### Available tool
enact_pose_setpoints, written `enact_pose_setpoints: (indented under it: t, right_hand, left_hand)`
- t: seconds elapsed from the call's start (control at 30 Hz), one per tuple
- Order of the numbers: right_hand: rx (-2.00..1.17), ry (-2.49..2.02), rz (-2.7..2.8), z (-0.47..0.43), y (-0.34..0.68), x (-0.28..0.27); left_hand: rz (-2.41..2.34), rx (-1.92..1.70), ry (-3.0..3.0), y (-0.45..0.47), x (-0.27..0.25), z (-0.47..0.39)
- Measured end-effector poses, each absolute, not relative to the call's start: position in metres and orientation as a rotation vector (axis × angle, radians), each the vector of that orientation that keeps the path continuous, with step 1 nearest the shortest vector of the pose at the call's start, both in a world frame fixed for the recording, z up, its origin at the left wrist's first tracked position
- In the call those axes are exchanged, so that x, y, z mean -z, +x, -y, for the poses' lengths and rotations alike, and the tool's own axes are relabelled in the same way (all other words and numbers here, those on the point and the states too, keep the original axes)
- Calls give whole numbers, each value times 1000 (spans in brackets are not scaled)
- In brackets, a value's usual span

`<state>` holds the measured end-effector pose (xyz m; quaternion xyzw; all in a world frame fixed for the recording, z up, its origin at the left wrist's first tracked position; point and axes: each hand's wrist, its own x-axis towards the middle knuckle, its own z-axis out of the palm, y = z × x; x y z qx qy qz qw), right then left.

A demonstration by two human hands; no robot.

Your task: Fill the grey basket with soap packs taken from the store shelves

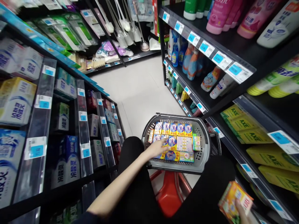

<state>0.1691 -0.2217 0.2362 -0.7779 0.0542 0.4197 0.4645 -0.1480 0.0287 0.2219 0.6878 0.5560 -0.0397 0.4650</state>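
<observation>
A grey basket (205, 149) stands between my knees, with rows of small boxed soap bars in it. Many are blue and yellow OMO boxes (172, 141); a few others are white, green or orange. My left hand (157, 148) reaches over the basket's left side, its fingers stretched out on the OMO boxes and covering some of them. Low at the right, beside my right thigh, an orange soap pack (233, 199) is in my right hand (241, 211). The thumb lies across the pack's front; the other fingers are hidden behind it.
Under the basket is a red plastic stool or stand (169, 193). Toothpaste boxes (67, 160) fill the shelves close at my left. On the right shelves are AXE packs (244, 124), spray bottles (192, 65) and pink bottles (219, 15). Brushes (126, 25) hang beyond the pale floor (137, 90).
</observation>
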Motion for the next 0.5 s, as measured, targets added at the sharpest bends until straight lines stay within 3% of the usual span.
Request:
enact_pose_setpoints:
  t: [0.17, 0.23, 0.37, 0.5]
  right_hand:
    - [-1291, -1697, 25, 174, 110, -239]
    - [-1403, -1595, 269, 150, 75, -241]
    - [-1332, -1563, 825, 127, 25, -238]
    - [-1463, -1301, 1104, 132, 18, -225]
  left_hand:
    - [-905, -332, 1209, -113, -275, 61]
    - [-904, -465, 1078, -100, -270, 85]
    - [-1072, -777, 928, -99, -238, 96]
    - [-1045, -790, 809, -131, -214, 92]
